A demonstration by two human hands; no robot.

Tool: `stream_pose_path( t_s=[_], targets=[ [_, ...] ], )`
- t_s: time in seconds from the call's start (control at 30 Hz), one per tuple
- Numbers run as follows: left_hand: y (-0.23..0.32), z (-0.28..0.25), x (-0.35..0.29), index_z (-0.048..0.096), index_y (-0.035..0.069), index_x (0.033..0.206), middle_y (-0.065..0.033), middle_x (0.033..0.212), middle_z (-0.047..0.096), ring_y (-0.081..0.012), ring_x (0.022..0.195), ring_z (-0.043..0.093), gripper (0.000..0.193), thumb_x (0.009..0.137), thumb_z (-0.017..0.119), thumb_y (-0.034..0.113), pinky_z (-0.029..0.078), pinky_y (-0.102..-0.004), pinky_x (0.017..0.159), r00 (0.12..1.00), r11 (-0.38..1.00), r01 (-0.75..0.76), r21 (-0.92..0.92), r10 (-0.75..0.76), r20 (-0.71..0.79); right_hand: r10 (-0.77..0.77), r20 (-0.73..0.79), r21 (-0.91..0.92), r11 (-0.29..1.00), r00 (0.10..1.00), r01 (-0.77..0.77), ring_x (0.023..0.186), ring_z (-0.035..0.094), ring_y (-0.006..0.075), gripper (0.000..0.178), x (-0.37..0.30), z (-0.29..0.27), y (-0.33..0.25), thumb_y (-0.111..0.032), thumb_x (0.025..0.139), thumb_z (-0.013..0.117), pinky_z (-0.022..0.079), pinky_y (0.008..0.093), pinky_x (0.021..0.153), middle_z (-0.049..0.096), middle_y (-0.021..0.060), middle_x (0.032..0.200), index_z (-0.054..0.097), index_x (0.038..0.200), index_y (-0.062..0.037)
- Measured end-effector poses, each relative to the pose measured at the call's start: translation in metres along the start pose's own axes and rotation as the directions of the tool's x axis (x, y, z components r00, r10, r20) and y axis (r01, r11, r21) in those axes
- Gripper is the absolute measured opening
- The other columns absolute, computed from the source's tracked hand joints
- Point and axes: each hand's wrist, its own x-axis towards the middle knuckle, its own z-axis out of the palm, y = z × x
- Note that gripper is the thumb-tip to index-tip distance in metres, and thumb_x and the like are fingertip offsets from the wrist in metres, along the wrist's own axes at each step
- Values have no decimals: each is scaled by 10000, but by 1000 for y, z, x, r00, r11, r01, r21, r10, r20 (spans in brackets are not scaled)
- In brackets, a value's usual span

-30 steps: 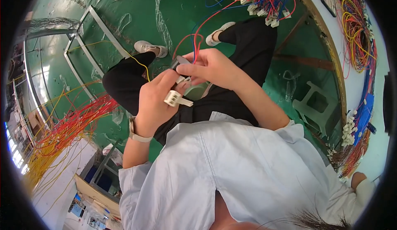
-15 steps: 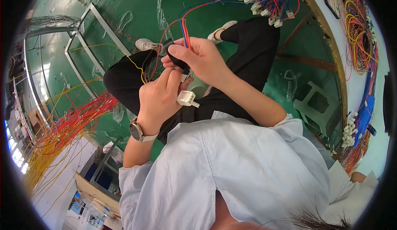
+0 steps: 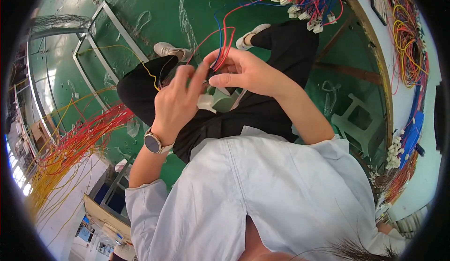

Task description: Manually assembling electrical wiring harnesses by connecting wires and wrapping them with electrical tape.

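**Wires gathered in the right hand, left fingers working close beside**

Both bare hands meet above the person's lap in black cloth trousers [image 3: 293, 50]. The right hand [image 3: 253, 75] is partly closed, its fingers curled round a few thin red and blue plastic-coated wires [image 3: 221, 39], its thumb stretched toward the left hand. These wires rise from the grip, loop beyond the hands and lead toward a tangled red-and-blue bundle with white plastic connectors [image 3: 311, 0] at far right.

The left hand [image 3: 174, 99] is loosely bent, fingers apart and blurred at the tips; whether it has hold of anything, I cannot tell. A small dark item [image 3: 211, 75] lies between the hands, too unclear to name. A white plastic piece [image 3: 206, 103] shows just on the near side of the left fingers.

The step in hand seems to be fine finger work where the wires are gathered. The next move, I judge, calls for a steady right grip, with the left fingertips placed precisely and the loose loops kept clear.
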Motion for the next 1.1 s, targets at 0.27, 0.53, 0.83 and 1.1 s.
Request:
stream_pose_path(
  t_s=[0.27, 0.53, 0.83, 1.1],
  targets=[
    [8, -2, 5, 584, 99, 992, 1, 822, 524, -127, 599, 567, 246, 764, 661, 148, 405, -251, 441, 994, 998, 22, -52, -28, -102, -20, -109, -13, 1000, 994, 19, 877, 575, 94, 479, -14, 9, 13, -119, 836, 701, 467, 240, 801, 609, 51, 996, 456, 1227, 10],
    [12, 21, 1, 565, 31, 958, -74, 734, 587, -211, 565, 565, 110, 867, 593, 86, 424, -296, 506, 914, 776, 308, -551, -402, -55, -5, -287, 69, 997, 958, 26, 711, 493, 10, 120, -3, 18, 31, -135, 882, 632, 403, 186, 634, 575, -57, 764, 630, 874, -15],
    [21, 30, -1, 571, 6, 902, 49, 654, 462, -22, 588, 359, 222, 979, 494, 199, 285, -198, 502, 690, -107, 440, -892, -596, 411, -47, -403, -98, 995, 914, 8, 730, 544, 36, 134, 6, 24, 40, -127, 868, 631, 437, 202, 643, 629, -12, 785, 641, 893, 5],
    [15, 36, 3, 554, 11, 886, 72, 684, 465, -5, 587, 377, 229, 983, 491, 209, 288, -182, 501, 697, -150, 448, -881, -559, 449, -238, -461, -366, 928, 855, 61, 820, 599, 107, 236, 4, 16, 49, -79, 799, 647, 482, 255, 696, 645, 57, 924, 618, 1016, 10]
  ],
)
